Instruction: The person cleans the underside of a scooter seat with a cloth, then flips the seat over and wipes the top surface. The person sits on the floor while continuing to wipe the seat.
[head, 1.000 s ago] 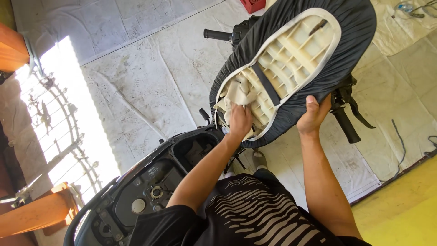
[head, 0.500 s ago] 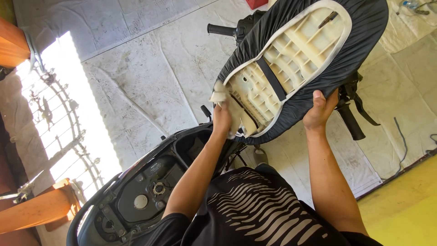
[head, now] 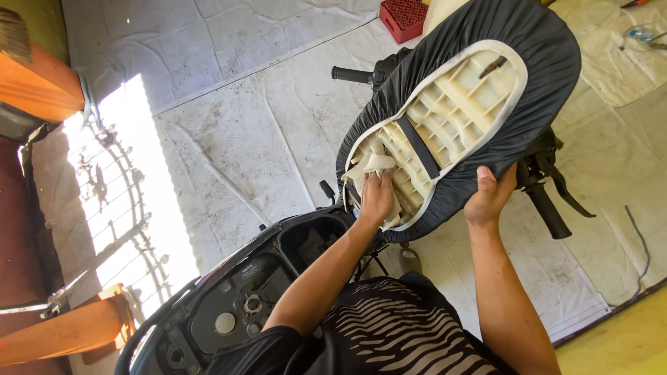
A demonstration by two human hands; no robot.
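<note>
Hands (head: 377, 198) closed on upturned seat (head: 458, 111)

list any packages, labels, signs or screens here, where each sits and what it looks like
Red crate: top edge of view on the pale floor sheet, boxy, gridded top.
Small label: on the dark scooter body below the left hand, oval, dark with a pale outline.
No signs or screens.
</note>
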